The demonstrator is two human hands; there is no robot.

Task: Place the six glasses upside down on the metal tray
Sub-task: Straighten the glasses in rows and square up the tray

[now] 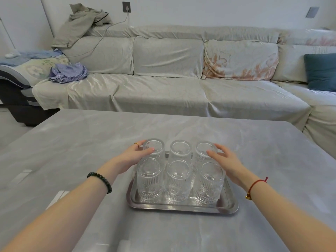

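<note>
Several clear ribbed glasses stand upside down in two rows on the metal tray [181, 208] at the middle of the grey table. My left hand [131, 157] wraps the back-left glass [154, 145], fingers curled around its side. My right hand [227, 160] rests against the back-right glass [204, 148], its fingers spread along the outer side. The back-middle glass [180, 148] stands between them. In the front row are the front-left glass [150, 179], the front-middle glass [178, 180] and the front-right glass [209, 182], none touched by a hand.
The grey marble-look table [91, 151] stretches wide around the tray. Behind it runs a long covered sofa [163, 88] with clothes [69, 71] at its left end and a teal cushion [321, 70] at the right.
</note>
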